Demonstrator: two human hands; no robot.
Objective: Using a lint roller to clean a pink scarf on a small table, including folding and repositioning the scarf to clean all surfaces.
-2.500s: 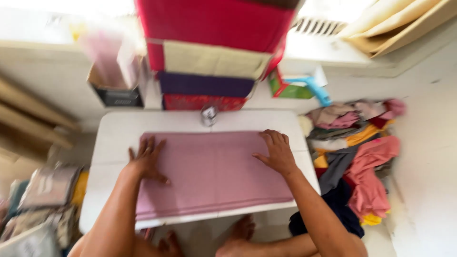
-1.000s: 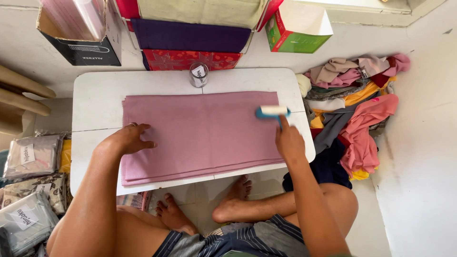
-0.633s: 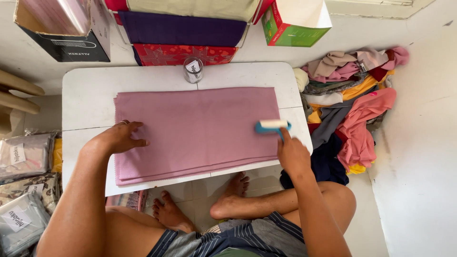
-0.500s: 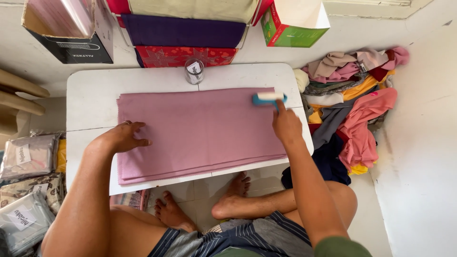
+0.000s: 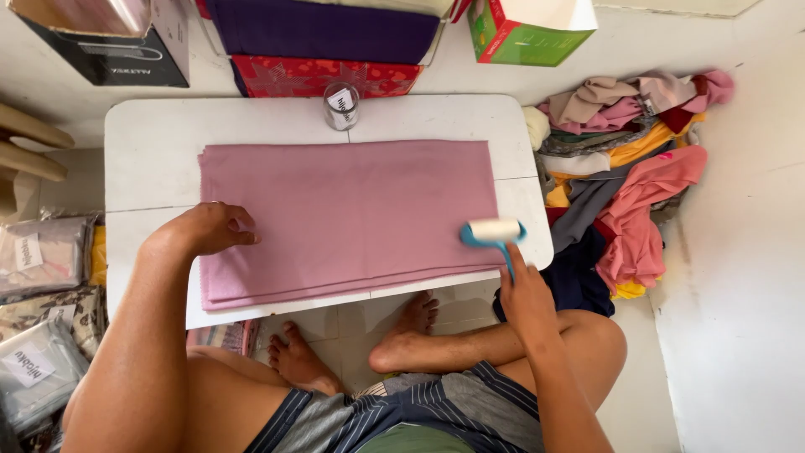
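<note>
A folded mauve-pink cloth lies flat across a low white table. My left hand presses down on the cloth's left edge, fingers curled. My right hand grips the blue handle of a lint roller, whose white roll rests on the cloth's right edge near the table's front right corner. A small clear jar stands at the table's far edge, just beyond the cloth.
A heap of mixed coloured clothes lies on the floor right of the table. Stacked purple and red boxes, a green box and a black box line the wall. Bagged fabrics sit at left. My bare feet rest under the table.
My right hand has drawn the lint roller back toward me along the cloth's right edge, after pushing it farther away. My left hand stays on the left edge.
</note>
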